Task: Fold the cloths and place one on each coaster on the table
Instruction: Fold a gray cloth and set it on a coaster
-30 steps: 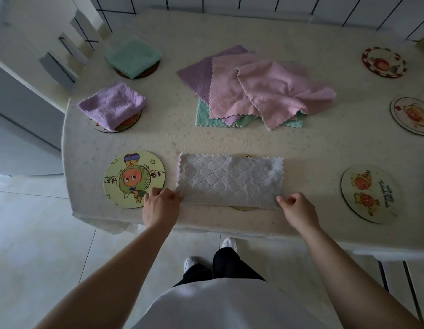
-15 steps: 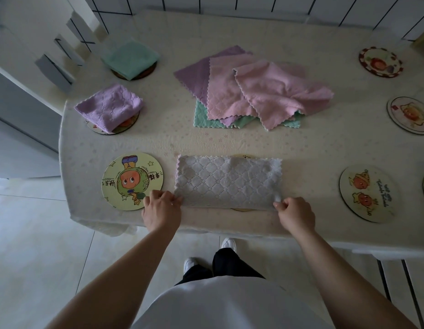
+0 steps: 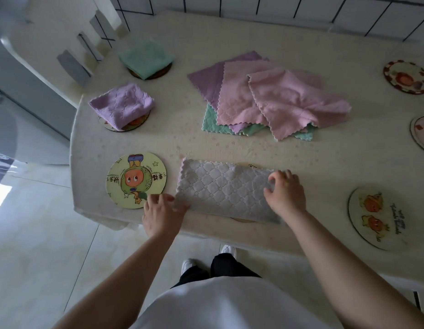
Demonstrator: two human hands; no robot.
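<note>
The grey cloth [image 3: 221, 189], folded to a long strip, lies at the near edge of the table [image 3: 289, 153]. The left hand [image 3: 162, 213] pinches its near left corner; the right hand [image 3: 285, 193] grips its right end

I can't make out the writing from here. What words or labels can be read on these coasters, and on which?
Round green cartoon coaster: red Chinese characters, upside down to the camera, possibly "幸福" and "快乐"; not sure.
Round pale coaster with two orange figures: dark cursive line, too blurred to read.
Other coasters and cloths: no readable text.
</note>
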